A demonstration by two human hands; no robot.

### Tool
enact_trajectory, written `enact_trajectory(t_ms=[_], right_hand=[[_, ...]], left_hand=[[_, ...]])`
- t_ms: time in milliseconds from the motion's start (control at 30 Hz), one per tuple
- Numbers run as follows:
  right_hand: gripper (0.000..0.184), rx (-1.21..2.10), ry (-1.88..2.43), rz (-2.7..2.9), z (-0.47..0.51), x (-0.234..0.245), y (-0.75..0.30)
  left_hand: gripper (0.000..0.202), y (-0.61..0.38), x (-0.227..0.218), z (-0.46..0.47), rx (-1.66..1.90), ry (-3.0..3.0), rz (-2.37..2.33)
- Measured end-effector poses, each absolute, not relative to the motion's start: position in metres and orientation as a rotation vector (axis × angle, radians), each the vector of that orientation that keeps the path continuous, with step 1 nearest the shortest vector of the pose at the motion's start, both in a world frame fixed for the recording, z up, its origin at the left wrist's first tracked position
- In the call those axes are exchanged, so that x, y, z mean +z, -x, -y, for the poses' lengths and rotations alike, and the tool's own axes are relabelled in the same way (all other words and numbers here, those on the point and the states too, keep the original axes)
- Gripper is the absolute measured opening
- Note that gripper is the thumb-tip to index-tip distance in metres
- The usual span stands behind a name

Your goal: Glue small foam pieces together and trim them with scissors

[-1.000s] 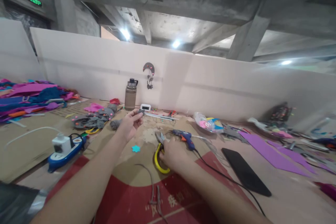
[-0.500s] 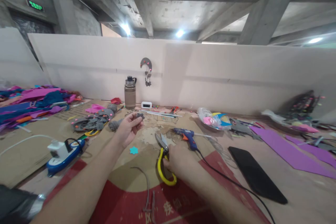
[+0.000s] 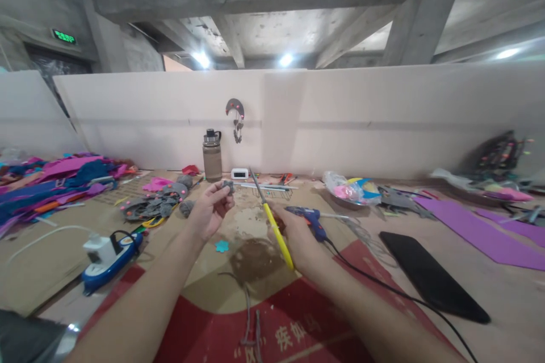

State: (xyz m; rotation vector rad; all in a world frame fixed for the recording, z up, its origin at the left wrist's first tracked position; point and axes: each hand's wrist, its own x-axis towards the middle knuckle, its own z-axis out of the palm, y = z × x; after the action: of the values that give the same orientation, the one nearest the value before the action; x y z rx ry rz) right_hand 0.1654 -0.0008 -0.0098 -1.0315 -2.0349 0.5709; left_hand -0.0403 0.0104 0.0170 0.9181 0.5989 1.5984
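My left hand pinches a small grey felt piece between thumb and fingertips, above the cardboard. My right hand grips yellow-handled scissors by the handles. They are held up edge-on, the blades pointing away and up, a little to the right of the felt piece and apart from it. Below the left hand lies a turquoise flower cutout. Grey cord strips rest on the red part of the cardboard nearer me. Behind the right hand, a blue glue gun is partly hidden.
A power strip and a plate of grey felt pieces are at left. Felt scraps pile farther left. A bottle stands by the wall. To the right are a black phone, a filled dish and purple felt.
My right hand has lifted the scissors from near the cardboard and turned them edge-on, blades upward. My left hand stays nearly in place with the felt piece. The view has shifted slightly.
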Motion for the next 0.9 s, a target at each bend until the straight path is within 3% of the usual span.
enact_trajectory(t_ms=[267,567,900], right_hand=[[0.075,0.620,1.048,2.113,0.010,-0.013,-0.157],[0.047,0.500,1.000,2.003,0.014,-0.010,-0.159],[0.048,0.394,0.997,1.996,0.017,-0.013,-0.155]], left_hand=[[0.015,0.034,0.018,-0.007,1.588,-0.880,-0.600],[0.015,0.023,0.021,0.001,1.561,-0.879,-0.662],[0.012,0.018,0.017,0.000,1.586,-0.995,-0.633]])
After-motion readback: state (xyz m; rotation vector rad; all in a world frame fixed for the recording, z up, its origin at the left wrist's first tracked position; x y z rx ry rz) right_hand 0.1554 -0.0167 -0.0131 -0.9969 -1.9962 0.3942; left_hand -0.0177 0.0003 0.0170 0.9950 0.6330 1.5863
